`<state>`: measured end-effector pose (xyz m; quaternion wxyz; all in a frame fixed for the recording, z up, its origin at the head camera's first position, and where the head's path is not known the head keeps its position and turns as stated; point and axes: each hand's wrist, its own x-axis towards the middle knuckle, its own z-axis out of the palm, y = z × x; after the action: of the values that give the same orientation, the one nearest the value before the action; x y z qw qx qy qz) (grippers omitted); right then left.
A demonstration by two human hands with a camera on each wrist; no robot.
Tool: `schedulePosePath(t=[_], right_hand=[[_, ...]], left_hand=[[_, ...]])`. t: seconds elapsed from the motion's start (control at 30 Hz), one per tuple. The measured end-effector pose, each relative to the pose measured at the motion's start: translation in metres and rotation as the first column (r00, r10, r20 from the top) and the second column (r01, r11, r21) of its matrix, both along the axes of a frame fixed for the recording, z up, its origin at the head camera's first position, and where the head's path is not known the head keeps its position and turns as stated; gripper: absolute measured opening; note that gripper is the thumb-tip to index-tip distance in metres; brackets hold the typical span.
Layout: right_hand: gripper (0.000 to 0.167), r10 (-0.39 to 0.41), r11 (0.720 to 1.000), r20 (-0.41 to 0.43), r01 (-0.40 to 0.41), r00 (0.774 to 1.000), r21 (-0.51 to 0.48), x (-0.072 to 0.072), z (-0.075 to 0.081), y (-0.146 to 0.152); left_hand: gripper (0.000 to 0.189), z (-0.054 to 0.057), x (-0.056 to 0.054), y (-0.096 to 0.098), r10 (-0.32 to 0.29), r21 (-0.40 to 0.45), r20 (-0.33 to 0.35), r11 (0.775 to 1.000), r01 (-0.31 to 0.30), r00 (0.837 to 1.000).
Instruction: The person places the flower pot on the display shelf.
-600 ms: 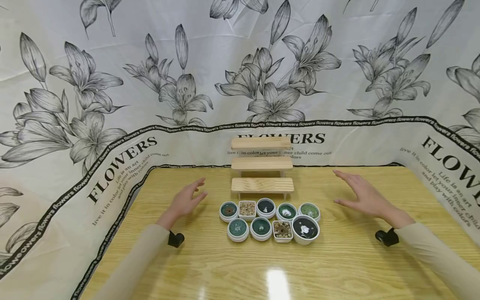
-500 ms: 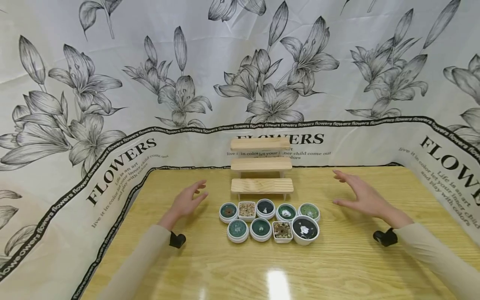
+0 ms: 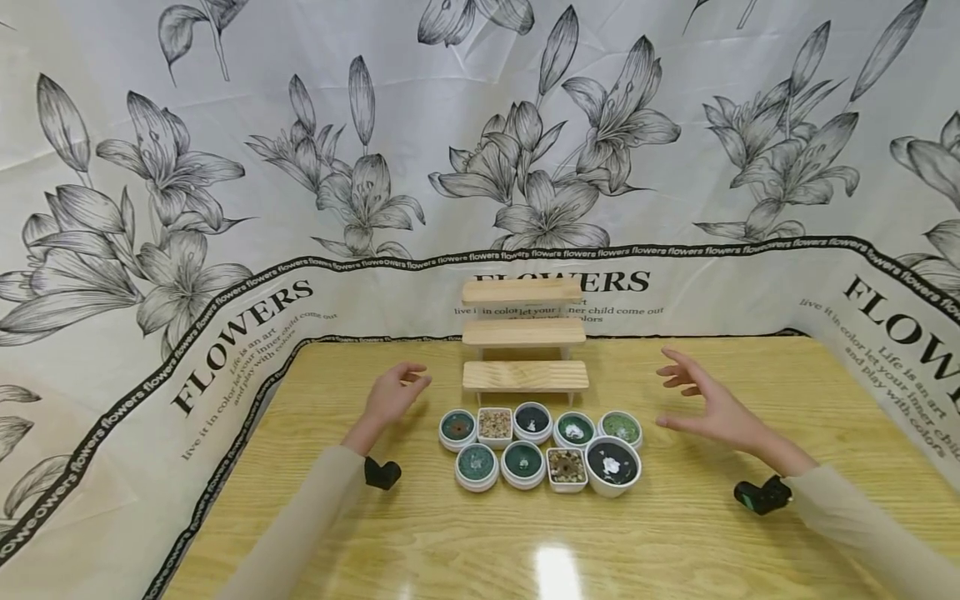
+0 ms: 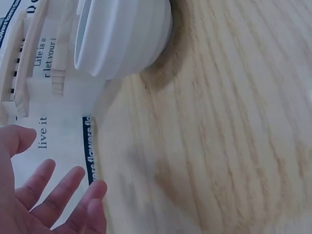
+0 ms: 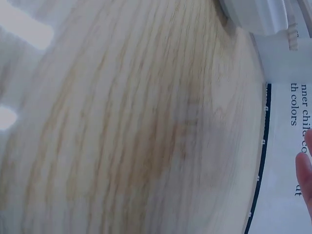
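Several small white pots stand in two close rows mid-table; among them are a green-filled round pot (image 3: 476, 463), a square pot of gravel (image 3: 495, 424) and a larger dark-filled pot (image 3: 612, 464). My left hand (image 3: 393, 396) hovers left of the rows, fingers loosely bent and holding nothing. In the left wrist view a ribbed white pot (image 4: 126, 39) lies beyond the spread fingers (image 4: 66, 187). To the right of the pots, my right hand (image 3: 708, 408) is held with thumb and fingers apart and nothing in it. Only its fingertips (image 5: 304, 170) show in the right wrist view.
Behind the pots rises a three-step wooden stand (image 3: 525, 376) with bare shelves. A flower-printed cloth (image 3: 360, 300) hangs around the back and sides of the wooden table (image 3: 480, 542). Black wrist cameras sit under both wrists.
My left hand has moved right, closer to the pots and stand, its fingers bending a little more. The right hand has shifted slightly left. The pots stay in place.
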<state>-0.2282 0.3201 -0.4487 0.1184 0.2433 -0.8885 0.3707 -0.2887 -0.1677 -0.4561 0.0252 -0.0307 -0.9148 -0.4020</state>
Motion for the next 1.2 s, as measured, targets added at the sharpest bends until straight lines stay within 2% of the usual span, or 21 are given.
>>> schedulePosePath(t=[0.27, 0.57, 0.67, 0.9, 1.07, 1.2], right_hand=[[0.097, 0.033, 0.999, 0.016, -0.033, 0.999, -0.012, 0.003, -0.004, -0.006], [0.087, 0.11, 0.994, 0.057, -0.108, 0.992, -0.034, 0.006, -0.004, -0.013], [0.085, 0.133, 0.99, 0.083, -0.13, 0.988, -0.047, 0.006, -0.008, -0.014], [0.08, 0.189, 0.98, 0.13, -0.18, 0.973, -0.084, 0.004, -0.019, -0.012], [0.079, 0.211, 0.975, 0.151, -0.197, 0.966, -0.107, 0.003, -0.021, -0.013], [0.078, 0.234, 0.968, 0.161, -0.214, 0.959, -0.128, 0.002, -0.021, -0.016]], left_hand=[[0.039, 0.003, -0.008, 0.013, -0.043, 0.062, 0.039, 0.997, 0.04, 0.998], [0.04, 0.007, -0.014, 0.025, -0.031, 0.102, 0.082, 0.995, 0.022, 0.996], [0.04, 0.007, -0.015, 0.028, -0.049, 0.166, 0.107, 0.986, 0.031, 0.993], [0.041, 0.005, -0.019, 0.034, -0.079, 0.32, 0.182, 0.947, 0.017, 0.98], [0.04, 0.005, -0.021, 0.041, -0.087, 0.367, 0.202, 0.93, 0.007, 0.975], [0.041, 0.001, -0.023, 0.045, -0.121, 0.381, 0.212, 0.924, 0.032, 0.97]])
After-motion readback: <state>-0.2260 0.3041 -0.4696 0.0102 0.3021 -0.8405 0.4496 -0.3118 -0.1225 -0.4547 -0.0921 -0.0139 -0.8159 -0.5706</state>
